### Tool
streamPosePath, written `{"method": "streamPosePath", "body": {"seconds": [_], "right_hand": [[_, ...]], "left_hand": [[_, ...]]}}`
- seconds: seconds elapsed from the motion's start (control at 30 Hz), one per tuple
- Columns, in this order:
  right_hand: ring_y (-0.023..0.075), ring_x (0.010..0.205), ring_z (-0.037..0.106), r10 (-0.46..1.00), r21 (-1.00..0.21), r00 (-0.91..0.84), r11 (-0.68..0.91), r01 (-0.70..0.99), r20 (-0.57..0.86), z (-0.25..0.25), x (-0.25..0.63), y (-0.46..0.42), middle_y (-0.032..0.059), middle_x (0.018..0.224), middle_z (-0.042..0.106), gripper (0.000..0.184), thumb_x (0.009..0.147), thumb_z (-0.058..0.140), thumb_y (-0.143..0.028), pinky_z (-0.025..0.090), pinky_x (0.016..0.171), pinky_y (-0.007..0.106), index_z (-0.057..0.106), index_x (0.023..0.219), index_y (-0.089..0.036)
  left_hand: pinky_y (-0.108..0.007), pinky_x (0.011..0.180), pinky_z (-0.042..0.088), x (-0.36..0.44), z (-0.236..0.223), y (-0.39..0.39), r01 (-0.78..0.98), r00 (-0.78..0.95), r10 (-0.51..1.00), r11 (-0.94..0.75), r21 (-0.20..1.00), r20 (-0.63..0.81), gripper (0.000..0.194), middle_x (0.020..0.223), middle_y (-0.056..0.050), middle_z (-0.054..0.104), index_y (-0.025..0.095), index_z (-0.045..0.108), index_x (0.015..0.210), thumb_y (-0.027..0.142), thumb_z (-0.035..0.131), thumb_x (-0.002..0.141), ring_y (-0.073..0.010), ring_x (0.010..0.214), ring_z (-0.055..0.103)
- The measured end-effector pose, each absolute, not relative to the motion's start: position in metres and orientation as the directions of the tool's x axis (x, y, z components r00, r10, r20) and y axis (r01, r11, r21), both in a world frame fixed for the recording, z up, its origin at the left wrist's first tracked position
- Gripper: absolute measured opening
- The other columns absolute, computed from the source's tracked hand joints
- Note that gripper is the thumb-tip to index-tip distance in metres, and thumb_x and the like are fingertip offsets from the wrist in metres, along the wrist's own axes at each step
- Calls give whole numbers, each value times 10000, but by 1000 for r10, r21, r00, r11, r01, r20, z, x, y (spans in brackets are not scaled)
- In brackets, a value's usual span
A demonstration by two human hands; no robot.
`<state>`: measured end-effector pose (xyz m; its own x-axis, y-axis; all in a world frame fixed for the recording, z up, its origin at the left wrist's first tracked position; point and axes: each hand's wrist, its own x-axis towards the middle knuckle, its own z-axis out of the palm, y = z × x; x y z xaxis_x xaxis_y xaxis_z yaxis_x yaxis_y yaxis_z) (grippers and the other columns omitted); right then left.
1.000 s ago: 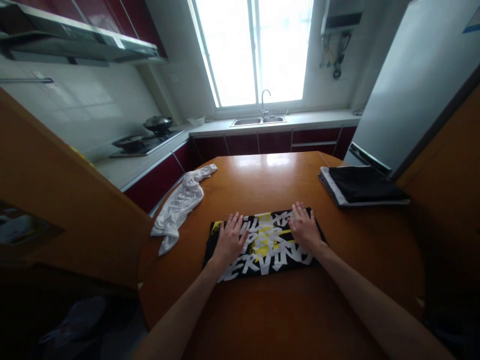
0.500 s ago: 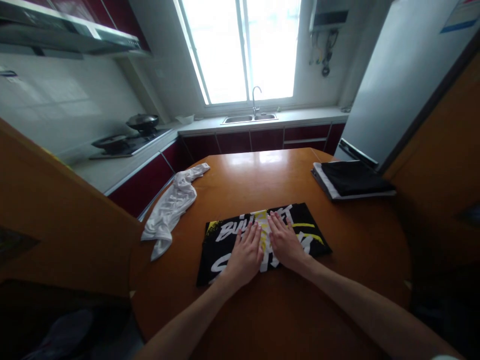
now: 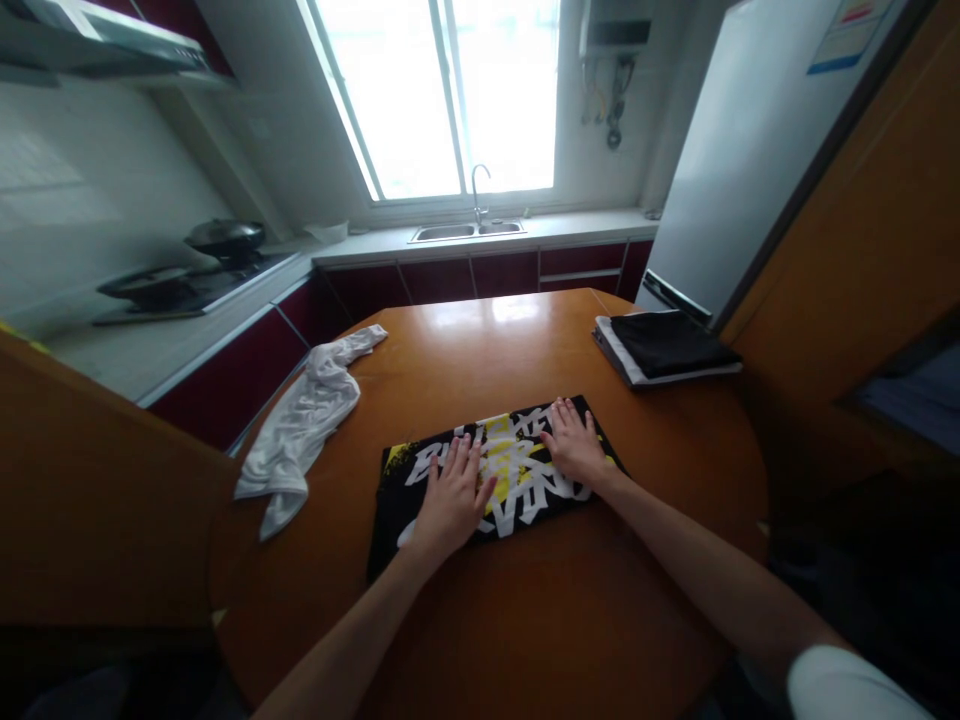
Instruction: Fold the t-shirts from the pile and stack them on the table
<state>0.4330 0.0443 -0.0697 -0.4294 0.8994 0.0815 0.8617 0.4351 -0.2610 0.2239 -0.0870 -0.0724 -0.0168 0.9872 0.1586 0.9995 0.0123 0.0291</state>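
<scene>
Head view: left hand (image 3: 450, 497) and right hand (image 3: 576, 447) press flat, open-palmed, on folded shirt (image 3: 495, 475); bare table (image 3: 525, 620) all round

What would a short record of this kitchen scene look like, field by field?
Place: kitchen, round wooden table
Left hand: left hand flat, fingers spread, on the folded black printed shirt
Right hand: right hand flat on the same shirt, near its right end
Shirt print: white and yellow lettering
Left of shirt: crumpled white garment draped over the table edge
Far right of table: folded stack, black on top, white beneath
Background: sink under the window, stove with pan, fridge
</scene>
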Motion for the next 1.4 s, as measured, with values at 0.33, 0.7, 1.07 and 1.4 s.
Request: {"method": "streamPosePath", "body": {"seconds": [0.33, 0.7, 1.07, 1.4], "right_hand": [[274, 1559, 115, 920, -249, -376, 392, 886, 110, -74, 441, 56, 182, 1671, 188, 648, 1034, 304, -427, 100, 1230, 556, 304, 1574, -70], [227, 1559, 133, 861, -276, -442, 501, 820, 251, -69, 429, 40, 161, 1673, 192, 619, 1027, 281, -337, 87, 1248, 481, 286, 1579, -56], [249, 1555, 153, 832, -289, -537, 553, 781, 142, -76, 419, 28, 158, 1670, 206, 633, 1033, 311, -399, 138, 1236, 512, 311, 1574, -72], [270, 1554, 152, 889, -302, -444, 455, 838, 108, -77, 430, 45, 164, 1668, 221, 630, 1015, 354, -379, 155, 1233, 508, 342, 1555, -55]], "left_hand": [[-646, 1203, 176, 177, -74, -80, 970, -241, 966, 238, 42, 98, 678, 1654, -177, 234, 112, 335, 1577, 525, 279, 1043, -346, 1546, 173], [-584, 1223, 216, 205, -65, -80, 992, -102, 970, 81, 100, 221, 595, 1629, -157, 322, 105, 403, 1538, 418, 350, 1036, -313, 1531, 245], [-559, 1228, 205, 222, -84, -82, 996, 43, 994, -50, 69, 101, 617, 1654, -123, 274, 153, 388, 1555, 464, 385, 1022, -318, 1542, 206], [-553, 1232, 199, 222, -83, -82, 996, 32, 994, -40, 75, 102, 610, 1651, -123, 285, 162, 390, 1552, 463, 387, 1022, -316, 1541, 210]]}}
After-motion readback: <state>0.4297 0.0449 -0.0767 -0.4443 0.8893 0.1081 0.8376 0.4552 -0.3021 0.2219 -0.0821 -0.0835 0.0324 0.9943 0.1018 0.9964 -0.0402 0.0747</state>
